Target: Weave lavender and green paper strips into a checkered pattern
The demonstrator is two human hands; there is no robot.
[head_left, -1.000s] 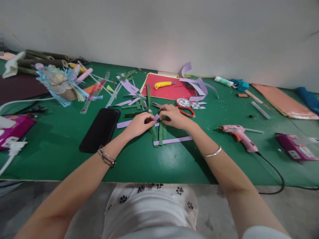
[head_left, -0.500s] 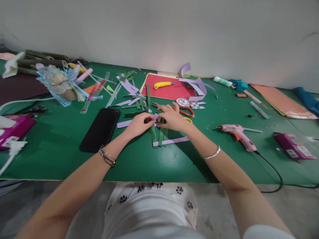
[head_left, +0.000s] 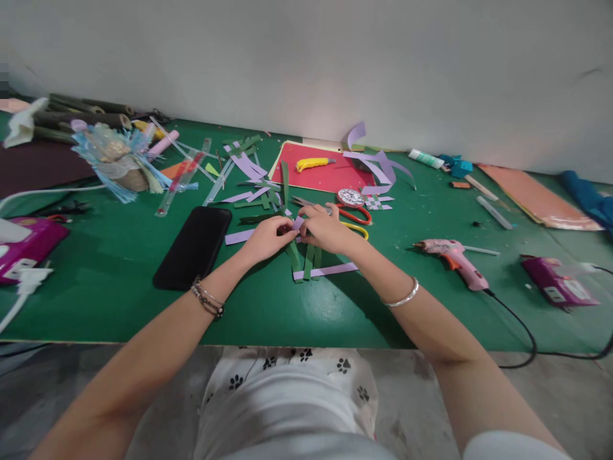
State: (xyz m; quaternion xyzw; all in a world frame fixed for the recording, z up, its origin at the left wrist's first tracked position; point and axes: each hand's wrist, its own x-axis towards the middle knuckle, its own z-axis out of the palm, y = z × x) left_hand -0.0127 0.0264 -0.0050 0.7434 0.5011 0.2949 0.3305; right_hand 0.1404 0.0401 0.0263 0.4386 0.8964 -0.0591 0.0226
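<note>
While a green table [head_left: 119, 313] spreads beneath the work, a red sheet [head_left: 335, 177] lies toward its back and a black phone [head_left: 193, 248] just left of the hands. The right hand [head_left: 328, 231] curls over some green strips [head_left: 309, 260], its grip too hidden to tell what it holds; the left hand [head_left: 271, 239] has a narrow grip, pinching a short lilac strip [head_left: 297, 223] between the hands. Nearer the person, the green strips cross a lilac band [head_left: 330, 271].

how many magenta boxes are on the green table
2: the left box, at the left edge, left of the phone; the right box, right of the glue gun. Clutter could hide more.
</note>
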